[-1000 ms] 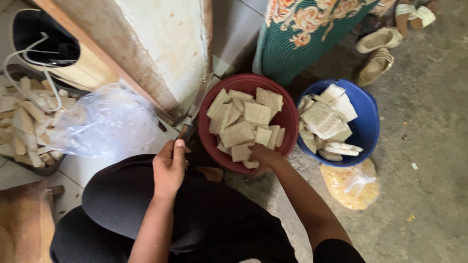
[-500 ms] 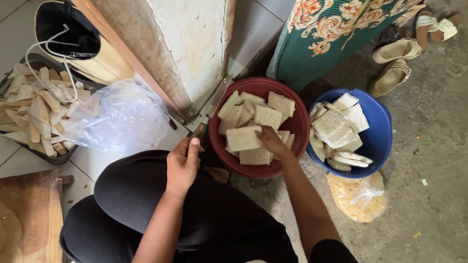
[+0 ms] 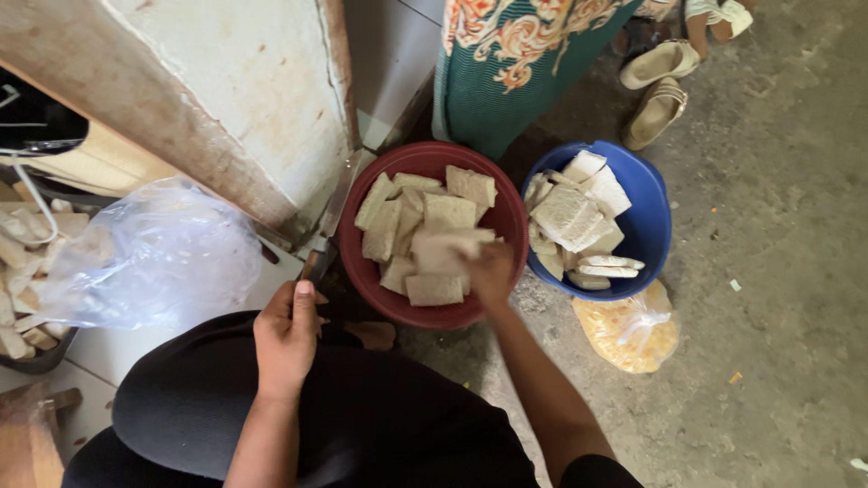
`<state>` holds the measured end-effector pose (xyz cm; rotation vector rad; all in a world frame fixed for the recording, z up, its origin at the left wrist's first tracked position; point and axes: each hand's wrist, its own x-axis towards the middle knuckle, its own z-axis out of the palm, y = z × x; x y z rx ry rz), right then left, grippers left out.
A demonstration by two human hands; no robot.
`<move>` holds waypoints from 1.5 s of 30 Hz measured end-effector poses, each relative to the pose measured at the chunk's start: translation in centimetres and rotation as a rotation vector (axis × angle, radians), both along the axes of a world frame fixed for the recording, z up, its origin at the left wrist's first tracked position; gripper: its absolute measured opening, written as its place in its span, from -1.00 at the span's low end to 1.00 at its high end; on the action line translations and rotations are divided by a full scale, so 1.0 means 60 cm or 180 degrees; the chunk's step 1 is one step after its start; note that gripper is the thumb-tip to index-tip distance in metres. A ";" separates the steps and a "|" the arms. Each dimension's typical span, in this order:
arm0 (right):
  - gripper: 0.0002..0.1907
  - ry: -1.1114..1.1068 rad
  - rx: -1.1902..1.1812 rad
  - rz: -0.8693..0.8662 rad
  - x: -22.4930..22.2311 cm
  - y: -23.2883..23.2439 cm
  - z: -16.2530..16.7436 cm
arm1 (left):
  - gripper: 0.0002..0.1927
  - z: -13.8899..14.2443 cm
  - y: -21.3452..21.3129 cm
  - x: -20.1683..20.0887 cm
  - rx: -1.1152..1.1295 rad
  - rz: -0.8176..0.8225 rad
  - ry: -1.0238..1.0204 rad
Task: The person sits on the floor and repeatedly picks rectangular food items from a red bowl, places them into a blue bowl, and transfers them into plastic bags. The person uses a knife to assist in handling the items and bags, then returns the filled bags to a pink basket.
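Red bowl (image 3: 366,271) of pale slabs (image 3: 449,211) sits under the right hand (image 3: 491,271), whose fingers close on one slab (image 3: 440,251): picking, I judge. Left hand (image 3: 287,336), nearer the body, grips a knife (image 3: 330,217). Next needs a clean lift.

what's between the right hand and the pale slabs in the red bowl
Nothing visible: the right hand is already inside the red bowl, resting on a pale slab. No lid or cover lies over the pile.
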<state>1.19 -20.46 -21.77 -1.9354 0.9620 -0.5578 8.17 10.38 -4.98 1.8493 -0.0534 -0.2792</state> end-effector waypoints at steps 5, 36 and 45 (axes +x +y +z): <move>-0.60 -0.1823 0.1355 -0.1510 -0.082 -0.197 0.064 | -0.57 0.002 -0.002 0.000 -0.0005 -0.0054 0.0093; 0.34 0.2440 -0.0713 0.2603 0.052 -0.061 -0.031 | -0.58 0.007 -0.016 -0.004 0.0037 0.0063 -0.0015; -0.20 0.2503 -0.0948 0.2138 -0.002 -0.039 -0.010 | -0.58 0.004 -0.004 -0.002 0.0005 0.0056 -0.0043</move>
